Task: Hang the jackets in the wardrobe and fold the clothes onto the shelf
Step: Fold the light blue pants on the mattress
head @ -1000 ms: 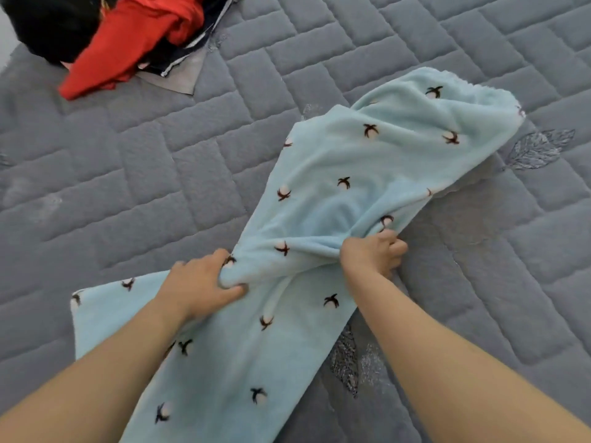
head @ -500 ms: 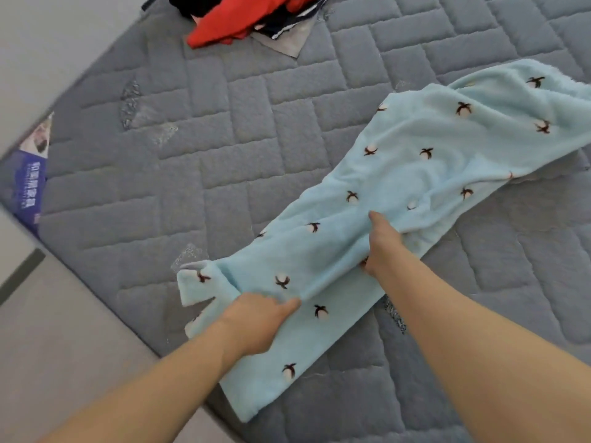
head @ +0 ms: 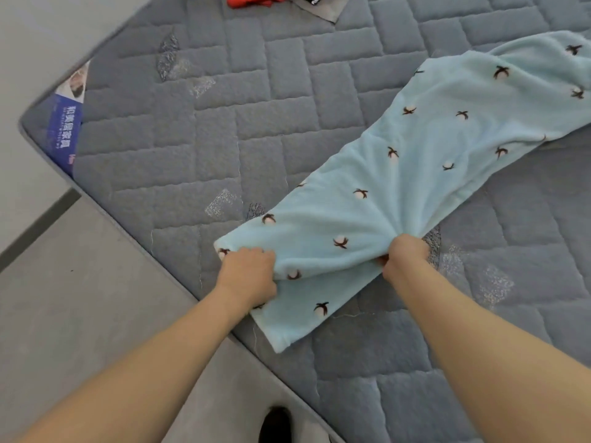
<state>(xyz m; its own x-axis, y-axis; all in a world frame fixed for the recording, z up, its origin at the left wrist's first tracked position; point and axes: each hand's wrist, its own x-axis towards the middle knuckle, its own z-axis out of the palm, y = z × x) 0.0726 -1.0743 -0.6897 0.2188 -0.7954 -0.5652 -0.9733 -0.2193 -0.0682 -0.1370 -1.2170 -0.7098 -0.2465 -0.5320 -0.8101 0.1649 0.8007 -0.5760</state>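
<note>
Pale blue fleece, dotted with small dark-and-white cotton sprigs, lies as one long garment slantwise over a grey quilted mattress. It runs from the near edge of the bed up toward the right border of the view, where it passes out of sight. Its near end is doubled over, so a folded ridge crosses the cloth between the two hands and a lower flap pokes out below them, its corner close to the mattress edge.

The left hand has its fingers curled into the fold at the garment's left side, bunching the fleece. The right hand grips the opposite side of the same fold, with creases fanning out from its knuckles. Both forearms reach in from the bottom of the view, well apart.

To the left of the garment the mattress is bare quilting all the way to its rounded corner, where a blue printed label sits (its lettering too small to read). Beyond that edge is grey floor with a dark strip along the wall. At the top edge, well apart from the fleece, lies a heap of red and dark clothes, mostly cut off. A dark shape shows at the bottom edge on the floor; I cannot tell what it is.
</note>
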